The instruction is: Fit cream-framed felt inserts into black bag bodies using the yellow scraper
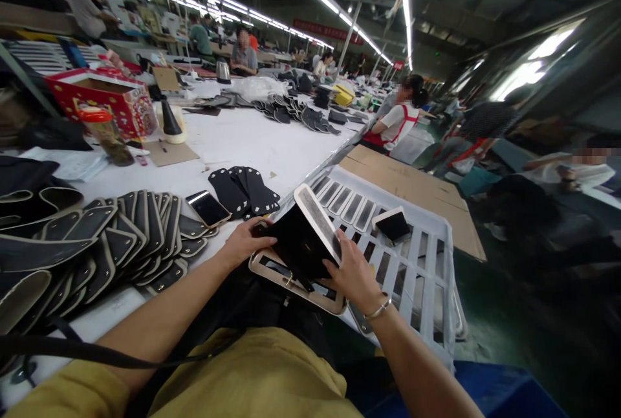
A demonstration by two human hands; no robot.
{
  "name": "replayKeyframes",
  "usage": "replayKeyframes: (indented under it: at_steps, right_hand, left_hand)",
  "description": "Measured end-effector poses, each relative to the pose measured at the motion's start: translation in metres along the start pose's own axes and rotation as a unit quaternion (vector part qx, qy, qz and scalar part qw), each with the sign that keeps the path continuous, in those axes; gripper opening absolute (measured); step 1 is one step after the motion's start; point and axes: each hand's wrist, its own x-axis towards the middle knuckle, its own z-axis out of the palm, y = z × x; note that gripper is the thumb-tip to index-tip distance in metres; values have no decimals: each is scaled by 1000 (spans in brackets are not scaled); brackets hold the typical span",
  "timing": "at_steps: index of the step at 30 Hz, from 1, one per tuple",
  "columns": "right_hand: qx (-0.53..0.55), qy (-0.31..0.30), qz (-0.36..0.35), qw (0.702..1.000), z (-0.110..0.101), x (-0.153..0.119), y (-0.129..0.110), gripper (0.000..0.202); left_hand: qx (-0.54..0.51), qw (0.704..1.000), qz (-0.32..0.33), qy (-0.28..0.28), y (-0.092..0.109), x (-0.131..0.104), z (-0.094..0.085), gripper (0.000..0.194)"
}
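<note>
A black bag piece (303,243) with a pale rim strip (315,214) is held upright and tilted between my two hands. My left hand (250,240) closes on its left edge. On the opposite side, my right hand (353,269) grips the strip and the black part, thumb towards the inside. Just below lies a beige-rimmed bag part (276,279) with a small gold-coloured clasp, partly covered by the black piece. Left of my hands are a phone (208,208) and several black cut pieces (242,190).
Many dark curved panels (140,230) cover the left of the white table (242,140). A slatted grey rack (417,275) holds strips and a small black-and-white piece (394,225) at right. Cardboard (412,191) lies beyond. A bottle (104,136) stands left; people sit farther off.
</note>
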Motion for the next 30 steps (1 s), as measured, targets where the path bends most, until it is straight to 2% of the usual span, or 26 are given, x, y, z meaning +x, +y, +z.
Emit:
replayKeyframes:
  at_steps: [3, 7, 11, 13, 17, 21, 23, 25, 28, 30]
  right_hand:
    - [-19, 12, 7, 1000, 1, 0, 5, 64]
    - [-42, 56, -4, 998, 5, -1, 10, 63]
    - [-47, 64, 3, 997, 12, -5, 13, 63]
    - [-60, 62, 2, 996, 15, -10, 14, 63]
    - [-109, 61, -13, 992, 19, -26, 14, 68]
    - [-171, 55, -31, 983, 18, -48, 15, 78]
    - [-207, 57, -46, 975, 19, -58, 15, 75]
    - [-242, 61, -66, 966, 21, -64, 12, 68]
    - [-275, 62, -92, 955, 27, -60, 2, 61]
    - [-282, 65, -98, 952, 33, -52, -6, 58]
  left_hand:
    - [11, 999, 24, -22, 0, 8, -2, 41]
    - [112, 989, 90, -17, 5, 15, -1, 34]
    - [191, 972, 134, -19, 11, 16, 0, 26]
    - [246, 955, 161, -47, 9, 15, -3, 22]
    - [377, 892, 215, -127, -8, 14, -6, 13]
    - [423, 854, 234, -191, -30, 9, 3, 9]
    - [473, 834, 224, -177, -37, 5, 9, 9]
    - [522, 818, 201, -136, -42, 1, 12, 10]
    - [538, 823, 167, -78, -49, -6, 9, 14]
    - [541, 826, 152, -35, -55, -12, 2, 26]
